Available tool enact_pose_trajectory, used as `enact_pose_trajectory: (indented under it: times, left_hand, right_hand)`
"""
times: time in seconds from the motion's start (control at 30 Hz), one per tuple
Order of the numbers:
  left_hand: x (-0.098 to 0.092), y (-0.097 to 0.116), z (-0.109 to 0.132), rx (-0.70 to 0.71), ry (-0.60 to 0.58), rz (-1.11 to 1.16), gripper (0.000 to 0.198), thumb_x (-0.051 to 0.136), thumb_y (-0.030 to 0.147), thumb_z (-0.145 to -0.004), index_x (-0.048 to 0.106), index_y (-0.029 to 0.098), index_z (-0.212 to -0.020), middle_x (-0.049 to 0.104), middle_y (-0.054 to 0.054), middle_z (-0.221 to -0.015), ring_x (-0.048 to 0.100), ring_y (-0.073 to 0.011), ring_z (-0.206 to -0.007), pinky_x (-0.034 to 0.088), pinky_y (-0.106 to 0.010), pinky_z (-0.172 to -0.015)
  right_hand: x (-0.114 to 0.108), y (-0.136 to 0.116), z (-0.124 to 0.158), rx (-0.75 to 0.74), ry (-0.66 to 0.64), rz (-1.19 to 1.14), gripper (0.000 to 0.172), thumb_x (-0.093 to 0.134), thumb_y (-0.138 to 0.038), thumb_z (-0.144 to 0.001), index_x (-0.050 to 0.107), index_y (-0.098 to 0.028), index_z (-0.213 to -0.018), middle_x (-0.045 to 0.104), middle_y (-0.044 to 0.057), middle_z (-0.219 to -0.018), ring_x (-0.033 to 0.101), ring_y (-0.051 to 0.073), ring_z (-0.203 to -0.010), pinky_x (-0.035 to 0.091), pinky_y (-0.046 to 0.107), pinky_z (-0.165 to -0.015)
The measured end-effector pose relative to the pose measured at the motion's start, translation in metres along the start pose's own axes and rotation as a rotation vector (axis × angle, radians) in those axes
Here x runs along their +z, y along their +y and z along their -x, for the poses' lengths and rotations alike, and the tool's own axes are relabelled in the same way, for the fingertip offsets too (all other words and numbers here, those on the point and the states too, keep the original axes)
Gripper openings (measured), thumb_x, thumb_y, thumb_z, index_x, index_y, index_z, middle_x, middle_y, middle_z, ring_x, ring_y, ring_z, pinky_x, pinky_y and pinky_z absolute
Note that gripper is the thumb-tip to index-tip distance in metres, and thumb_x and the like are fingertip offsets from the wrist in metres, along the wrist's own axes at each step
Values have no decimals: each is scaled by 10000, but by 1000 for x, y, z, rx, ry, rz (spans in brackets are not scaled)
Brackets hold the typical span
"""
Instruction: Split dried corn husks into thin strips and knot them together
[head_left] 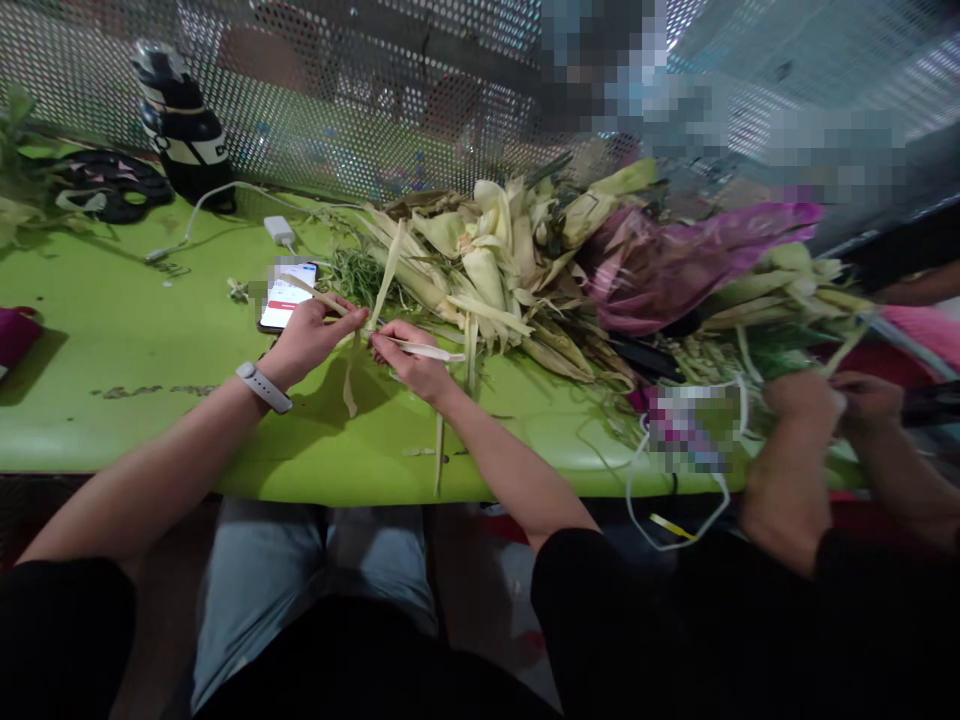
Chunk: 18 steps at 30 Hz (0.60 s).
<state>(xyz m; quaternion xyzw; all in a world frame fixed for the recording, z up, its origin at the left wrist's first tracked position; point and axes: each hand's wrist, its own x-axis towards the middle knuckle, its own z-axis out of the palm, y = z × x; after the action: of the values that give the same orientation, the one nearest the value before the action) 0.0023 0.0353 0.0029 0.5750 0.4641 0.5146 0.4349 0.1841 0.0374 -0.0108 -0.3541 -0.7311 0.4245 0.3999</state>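
My left hand (307, 338), with a white band on its wrist, pinches a pale leaf strip (351, 375) above the green table (120, 340). My right hand (412, 362) sits just to its right, fingers closed on another pale strip (431, 350) that points right. Both hands meet where the strips cross. A long strip end hangs down over the table's front edge. Right behind the hands lies a big pile of pale green husks and leaves (487, 270).
A phone (287, 295) lies by my left hand, with a white charger (279, 230) and cable behind it. A dark bottle (184, 125) stands at the back left. A purple plastic bag (675, 260) lies right. Another person's hands (832, 400) work leaves at the right.
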Motion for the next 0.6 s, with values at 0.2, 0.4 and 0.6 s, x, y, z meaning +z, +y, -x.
enact_pose_trajectory:
  times: [0.2, 0.4, 0.6]
  left_hand:
    - [-1, -1, 1, 8, -94, 3, 138, 700, 269, -840, 698, 150, -769, 660, -44, -776, 580, -126, -705, 454, -282, -699]
    - [-4, 1, 1, -187, -277, 379, 196, 759, 331, -765, 720, 139, -765, 714, -94, -855, 658, -185, -839, 507, -337, -840]
    - [-1, -8, -3, -235, -156, 434, 196, 755, 357, -773, 730, 163, -757, 714, -72, -822, 639, -150, -774, 512, -297, -769]
  right_hand:
    - [0, 1, 0, -32, 23, 88, 213, 594, -413, -870, 575, -205, -829, 617, 1, -778, 552, 138, -705, 455, 291, -671]
    - [-4, -3, -1, 30, -52, -104, 158, 611, -360, -856, 614, -206, -888, 647, 20, -843, 612, 141, -724, 518, 308, -685]
    - [-3, -9, -2, 68, -42, -196, 230, 620, -416, -854, 606, -189, -822, 621, -8, -740, 599, 106, -623, 533, 267, -612]
